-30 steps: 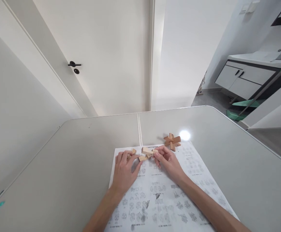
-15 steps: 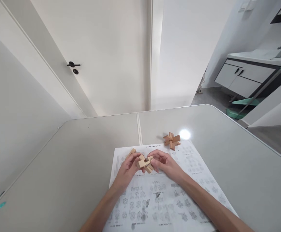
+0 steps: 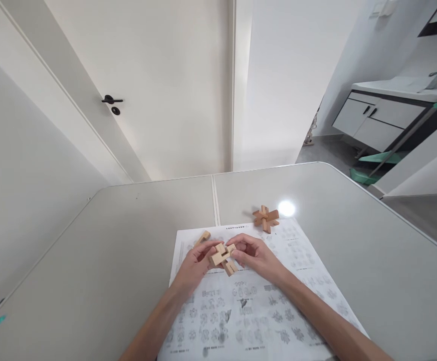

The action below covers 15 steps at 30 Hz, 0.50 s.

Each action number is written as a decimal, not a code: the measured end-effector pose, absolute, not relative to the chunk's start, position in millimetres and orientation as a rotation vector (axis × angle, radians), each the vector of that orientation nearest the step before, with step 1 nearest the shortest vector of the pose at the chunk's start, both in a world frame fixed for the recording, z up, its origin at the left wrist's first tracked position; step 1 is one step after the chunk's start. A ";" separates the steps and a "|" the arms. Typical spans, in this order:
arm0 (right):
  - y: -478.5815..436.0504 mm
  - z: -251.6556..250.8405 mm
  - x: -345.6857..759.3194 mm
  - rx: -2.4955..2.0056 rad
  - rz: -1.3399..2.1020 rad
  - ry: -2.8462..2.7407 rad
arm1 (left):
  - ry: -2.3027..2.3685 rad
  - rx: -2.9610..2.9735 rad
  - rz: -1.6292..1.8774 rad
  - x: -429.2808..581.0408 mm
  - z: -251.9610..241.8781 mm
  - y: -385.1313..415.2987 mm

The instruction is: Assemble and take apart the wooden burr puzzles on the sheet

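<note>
Between my hands is a partly joined wooden burr puzzle (image 3: 223, 256) of pale notched blocks, held above the printed sheet (image 3: 237, 326). My left hand (image 3: 195, 261) is closed on its left side, thumb in front and fingers behind. On the right end, my right hand (image 3: 254, 254) pinches a block with thumb and fingers; some fingertips are hidden behind the wood. One block juts down toward me. A loose pale wooden block (image 3: 204, 236) lies on the sheet just beyond my left hand.
A reddish-brown wooden burr puzzle (image 3: 266, 219), joined into a star shape, sits at the sheet's far edge. Under everything is a grey table (image 3: 90, 260) with a seam down its middle. A white door (image 3: 173, 90) stands beyond its far edge.
The pale blocks have turned slightly in my hands and sit closer together, the gap between them smaller. The lower block now juts further toward me. Both hands keep their hold.
</note>
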State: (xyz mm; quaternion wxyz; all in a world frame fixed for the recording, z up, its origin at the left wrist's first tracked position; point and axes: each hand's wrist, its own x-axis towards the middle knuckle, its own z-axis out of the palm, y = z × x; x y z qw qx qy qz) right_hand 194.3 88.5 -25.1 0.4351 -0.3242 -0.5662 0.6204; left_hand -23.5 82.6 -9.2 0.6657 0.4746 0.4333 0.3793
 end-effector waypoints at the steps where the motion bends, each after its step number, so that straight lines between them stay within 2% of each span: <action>1: 88.4 -24.9 193.9 -0.829 1.525 -1.415 | 0.990 1.057 0.868 -23.0 -8.9 83.0; 9: 87.4 -23.8 191.5 -0.947 1.342 -1.471 | 0.959 1.041 0.891 -20.5 -1.4 83.5; 15: 87.4 -29.6 189.9 -0.965 1.264 -1.522 | 1.227 1.319 0.878 -18.7 3.6 80.0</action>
